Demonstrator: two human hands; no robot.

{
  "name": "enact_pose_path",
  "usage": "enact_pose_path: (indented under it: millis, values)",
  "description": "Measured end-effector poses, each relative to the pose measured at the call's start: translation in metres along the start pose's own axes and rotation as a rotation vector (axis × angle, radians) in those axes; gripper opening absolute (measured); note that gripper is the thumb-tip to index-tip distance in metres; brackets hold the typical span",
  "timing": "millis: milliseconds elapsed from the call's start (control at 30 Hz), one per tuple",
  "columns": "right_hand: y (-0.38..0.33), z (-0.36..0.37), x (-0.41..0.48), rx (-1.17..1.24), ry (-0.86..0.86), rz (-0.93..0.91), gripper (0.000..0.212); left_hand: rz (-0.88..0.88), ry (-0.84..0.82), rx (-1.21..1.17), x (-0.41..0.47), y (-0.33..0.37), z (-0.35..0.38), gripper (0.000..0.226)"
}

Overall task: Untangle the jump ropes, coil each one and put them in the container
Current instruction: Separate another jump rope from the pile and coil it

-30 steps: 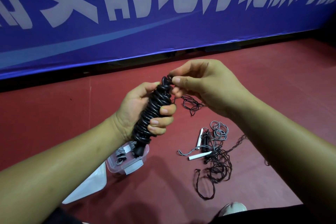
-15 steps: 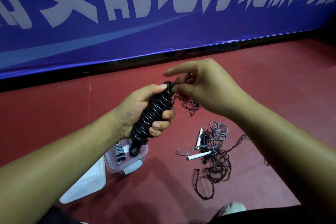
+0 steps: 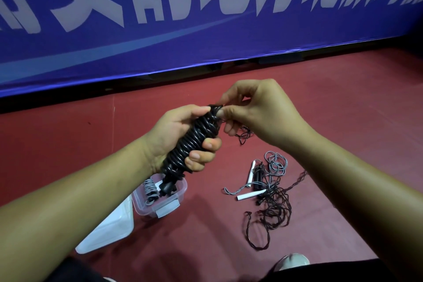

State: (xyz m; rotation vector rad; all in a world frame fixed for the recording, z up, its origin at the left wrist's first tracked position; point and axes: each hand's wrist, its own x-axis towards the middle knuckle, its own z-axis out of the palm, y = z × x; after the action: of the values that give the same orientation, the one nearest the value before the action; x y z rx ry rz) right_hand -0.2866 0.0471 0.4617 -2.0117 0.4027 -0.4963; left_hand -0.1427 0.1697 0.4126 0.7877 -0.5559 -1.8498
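Within left hand point(image 3: 170, 131), coiled black rope point(image 3: 197, 137)

Sports hall: red court flooring point(image 3: 343, 98), blue barrier banner point(image 3: 206, 48) with large white characters.

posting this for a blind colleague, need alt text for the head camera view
A person's left hand grips a coiled black jump rope while the right hand pinches its top end. On the red floor below sit a clear container holding a coiled grey rope, a white lid beside it, and a tangle of ropes to the right.
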Motion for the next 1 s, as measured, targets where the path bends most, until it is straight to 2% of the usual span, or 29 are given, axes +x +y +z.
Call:
enact_pose_path:
  millis: [133, 233, 367, 533, 667, 867, 1000]
  values:
    - [0.0, 0.003, 0.001, 0.091, 0.036, -0.026, 0.007, 0.011, -0.121, -0.076, 0.001, 0.003, -0.005, 0.04]
    - [0.001, 0.0, -0.001, 0.063, -0.042, -0.033, 0.01, 0.011, -0.196, -0.105, 0.001, 0.001, -0.006, 0.039]
    - [-0.005, -0.009, -0.002, 0.158, -0.195, -0.046, 0.018, -0.012, -0.271, -0.134, -0.003, 0.004, -0.005, 0.04]
    - [-0.006, -0.013, -0.002, 0.048, -0.303, -0.047, 0.024, -0.107, -0.319, -0.234, -0.006, 0.004, -0.009, 0.033]
    - [-0.003, -0.011, -0.003, -0.017, -0.262, -0.069, 0.02, -0.149, -0.35, -0.222, -0.007, 0.004, -0.009, 0.034]
    - [0.011, 0.001, -0.003, -0.022, -0.059, -0.164, 0.026, -0.134, -0.321, -0.154, -0.004, 0.008, -0.006, 0.031]
    - [0.014, -0.001, 0.001, 0.037, -0.113, -0.12, 0.019, -0.125, -0.23, -0.096, -0.005, 0.009, -0.013, 0.027]
